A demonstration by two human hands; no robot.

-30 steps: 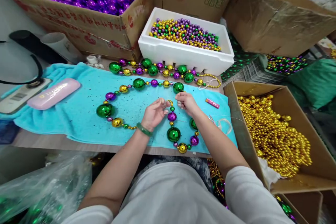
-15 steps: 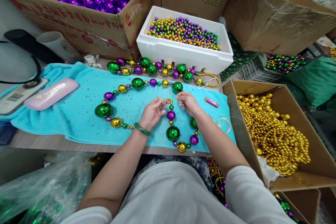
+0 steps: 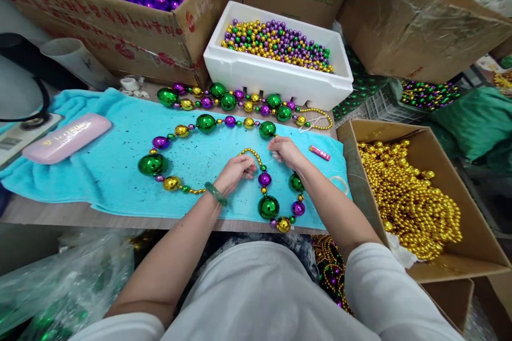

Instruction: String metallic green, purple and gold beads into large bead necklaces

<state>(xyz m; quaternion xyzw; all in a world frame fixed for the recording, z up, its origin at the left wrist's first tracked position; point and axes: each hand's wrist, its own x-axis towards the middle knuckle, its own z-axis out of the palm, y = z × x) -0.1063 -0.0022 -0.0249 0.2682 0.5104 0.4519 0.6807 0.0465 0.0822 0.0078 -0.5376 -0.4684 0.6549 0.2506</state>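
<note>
A bead necklace (image 3: 206,123) of large green, purple and gold balls lies in a loop on the turquoise towel (image 3: 104,170). My left hand (image 3: 236,170), with a green bangle at the wrist, is closed in a pinch on the necklace's small gold bead section. My right hand (image 3: 285,150) is closed in a pinch on a thin thread near a large green ball (image 3: 267,129). The hands are a short way apart, with the gold beads arching between them. A second finished necklace (image 3: 240,101) lies along the towel's far edge.
A white foam box (image 3: 280,82) of small mixed beads stands behind the towel. A cardboard box of purple balls (image 3: 120,26) is at back left, a box of gold bead strands (image 3: 412,202) at right. A pink case (image 3: 66,137) and a small pink lighter (image 3: 320,153) lie on the towel.
My hands have drawn apart, the left dropping down and toward me, so a longer arc of gold beads shows between them. The view has tilted slightly.
</note>
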